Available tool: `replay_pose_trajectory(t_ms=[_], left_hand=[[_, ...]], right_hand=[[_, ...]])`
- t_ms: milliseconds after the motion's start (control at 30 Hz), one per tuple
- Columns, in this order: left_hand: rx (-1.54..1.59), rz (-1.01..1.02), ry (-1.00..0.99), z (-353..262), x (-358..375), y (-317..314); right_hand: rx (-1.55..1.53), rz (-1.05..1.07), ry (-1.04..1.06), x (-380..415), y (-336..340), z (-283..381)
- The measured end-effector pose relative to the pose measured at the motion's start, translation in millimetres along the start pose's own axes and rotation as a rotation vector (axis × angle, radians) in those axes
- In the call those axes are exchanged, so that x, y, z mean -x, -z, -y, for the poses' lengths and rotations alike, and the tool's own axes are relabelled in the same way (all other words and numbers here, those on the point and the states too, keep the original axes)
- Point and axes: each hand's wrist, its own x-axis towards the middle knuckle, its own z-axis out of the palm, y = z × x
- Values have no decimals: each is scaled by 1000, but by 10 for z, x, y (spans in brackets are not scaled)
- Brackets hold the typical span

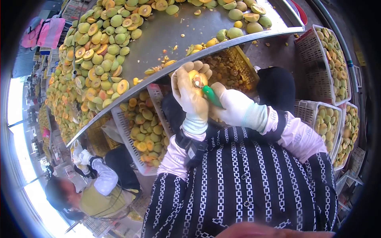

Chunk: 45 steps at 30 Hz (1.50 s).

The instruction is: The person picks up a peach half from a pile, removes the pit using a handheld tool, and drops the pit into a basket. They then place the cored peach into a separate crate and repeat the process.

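My left hand (189, 87), in a white and tan glove, cups a cut fruit half (195, 75) with an orange inside, its fingers curled round it. A green-handled tool (211, 96) is in my gloved right hand (235, 104). The tool's tip meets the middle of the fruit, beside a pale spot. Both hands are close together just below the metal table's edge (166, 71). Under them stands a yellow basket (247, 65) with orange scraps inside.
Many fruit halves (97, 63) are heaped on the table's left side. White crates of fruit stand below the table (137, 158) and at the right (315, 55). At the lower left sits a co-worker (105, 194) with gloved hands near the table edge.
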Motion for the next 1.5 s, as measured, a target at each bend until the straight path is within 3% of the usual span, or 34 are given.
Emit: replay_pose_trajectory(t_ms=[100, 233, 300, 333, 400, 433, 500, 567, 667, 700, 767, 800, 867, 967, 1067, 1167, 1267, 1333, 1400, 1500], left_hand=[[28, -34, 46, -13, 30, -54], [-27, 6, -148, 74, 103, -92], [-113, 21, -289, 144, 98, -79], [-113, 22, -282, 135, 108, -72], [-59, -1, -58, 54, 101, -41], [-60, -3, -57, 21, 92, -5], [-42, 35, 151, -20, 64, 53], [-9, 26, 167, -47, 51, 53], [-17, 77, 440, -95, -67, 153], [-17, 76, 441, -93, -82, 192], [-165, 132, 467, -87, -89, 244], [-208, 135, 427, -94, -88, 235], [-240, 91, 328, -75, -36, 161], [-272, 72, 200, -34, -6, 184], [-188, 109, 171, -16, 4, 225], [-18, 180, 279, -1, -24, 261], [68, 222, 326, 19, -8, 244], [-77, 184, 228, 15, 15, 191], [-67, 111, 206, 91, 4, 155], [-24, -10, 224, 194, -22, 137]], right_hand=[[37, -52, -39, 6, -36, 87], [-112, 66, -61, -40, 133, 91], [-352, 303, -376, -72, 288, 234], [-261, 224, -219, -51, 166, 81], [-130, 218, -183, -61, 164, 55], [0, 211, -143, -64, 158, 54], [17, 227, -139, -65, 175, 86], [85, 215, -160, -67, 151, 106], [114, 249, -187, -90, 149, 67], [113, 251, -187, -101, 156, 40], [-352, 395, -357, -111, 167, -19], [-353, 397, -358, -110, 186, -12], [-761, 497, -464, -121, 240, 25], [-941, 574, -484, -117, 194, -40], [-1034, 557, -538, -99, 243, 27], [-1069, 659, -488, -123, 297, -30], [-1040, 633, -499, -105, 320, 9], [-1044, 564, -466, -83, 279, 8], [-990, 424, -471, -50, 199, 97], [-990, 404, -469, -74, 178, 32]])
